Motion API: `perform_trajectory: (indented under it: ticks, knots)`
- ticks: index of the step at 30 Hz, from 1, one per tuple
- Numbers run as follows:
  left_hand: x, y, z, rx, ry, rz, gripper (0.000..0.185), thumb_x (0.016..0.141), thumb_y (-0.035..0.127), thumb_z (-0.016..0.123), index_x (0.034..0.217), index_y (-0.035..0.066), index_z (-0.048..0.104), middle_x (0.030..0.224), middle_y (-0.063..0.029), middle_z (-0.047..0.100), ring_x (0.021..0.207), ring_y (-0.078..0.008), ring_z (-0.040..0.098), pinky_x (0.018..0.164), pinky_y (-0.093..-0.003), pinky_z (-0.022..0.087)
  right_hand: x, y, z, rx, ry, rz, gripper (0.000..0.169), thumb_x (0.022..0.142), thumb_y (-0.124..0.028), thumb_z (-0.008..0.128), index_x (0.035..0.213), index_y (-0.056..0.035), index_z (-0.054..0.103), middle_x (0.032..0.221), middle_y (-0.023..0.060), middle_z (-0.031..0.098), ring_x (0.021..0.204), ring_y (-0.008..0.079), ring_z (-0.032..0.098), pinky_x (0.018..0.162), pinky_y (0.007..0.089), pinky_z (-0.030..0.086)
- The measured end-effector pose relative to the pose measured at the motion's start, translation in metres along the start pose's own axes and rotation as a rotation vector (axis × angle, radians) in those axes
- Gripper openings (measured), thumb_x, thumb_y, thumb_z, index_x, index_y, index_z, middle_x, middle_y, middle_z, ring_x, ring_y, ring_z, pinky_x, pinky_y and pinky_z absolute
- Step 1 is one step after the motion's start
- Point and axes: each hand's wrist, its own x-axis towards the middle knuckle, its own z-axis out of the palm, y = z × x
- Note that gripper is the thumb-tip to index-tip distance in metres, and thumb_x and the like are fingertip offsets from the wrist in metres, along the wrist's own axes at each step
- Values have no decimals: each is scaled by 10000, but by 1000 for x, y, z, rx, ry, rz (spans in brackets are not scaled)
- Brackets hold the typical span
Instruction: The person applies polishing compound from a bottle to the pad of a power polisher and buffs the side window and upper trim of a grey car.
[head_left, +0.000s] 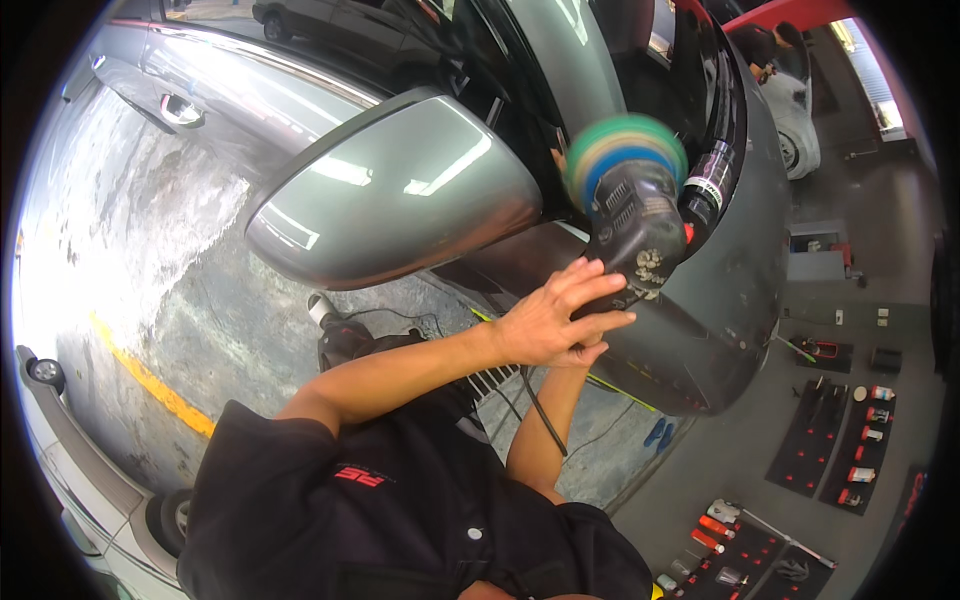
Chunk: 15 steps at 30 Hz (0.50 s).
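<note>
A black polisher (637, 217) is at the front corner of a grey car, near the base of the windscreen pillar (581, 52). Its round green, yellow and blue pad (626, 154) looks blurred at the rim. My left hand (562, 311) lies across the polisher's rear end, fingers extended and spread rather than wrapped round it. Behind it, my right hand (589, 354) holds the tool's rear; its grip is mostly hidden. A power cord (544, 412) hangs beneath the hands. To the left juts the car's grey wing mirror (405, 195).
A dark bottle (709, 180) with a label lies along the windscreen base. The bonnet and wing (697, 337) curve away rightward. Wall panels (806, 435) carry bottles and tools. Another person (754, 49) is beside a pale car (791, 112). A white car (97, 480) stands lower left.
</note>
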Motion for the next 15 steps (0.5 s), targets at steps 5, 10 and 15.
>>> perform_trajectory:
  ticks: [5,10,15]
  knots:
    - [1,3,6,5,-53,13,733,761,248,899,1446,215,642,1647,-127,393,1533,-375,339,1255,-546,393,13,-3,5,-2,-19,1,794,926,-406,651,1576,6,455,1531,150,567,1397,278,577,1181,420,451]
    - [19,4,-10,26,-25,0,731,796,260,895,1471,208,622,1667,-161,344,1545,-416,305,1272,-558,371,23,-11,16,3,-31,-10,808,916,-401,660,1582,5,449,1536,151,564,1399,281,576,1182,422,451]
    - [50,3,-36,104,-91,-74,827,795,346,936,1535,219,590,1691,-206,244,1557,-517,224,1269,-564,334,54,-22,30,-3,-79,6,821,907,-395,668,1587,4,442,1541,152,561,1402,285,575,1183,425,451]
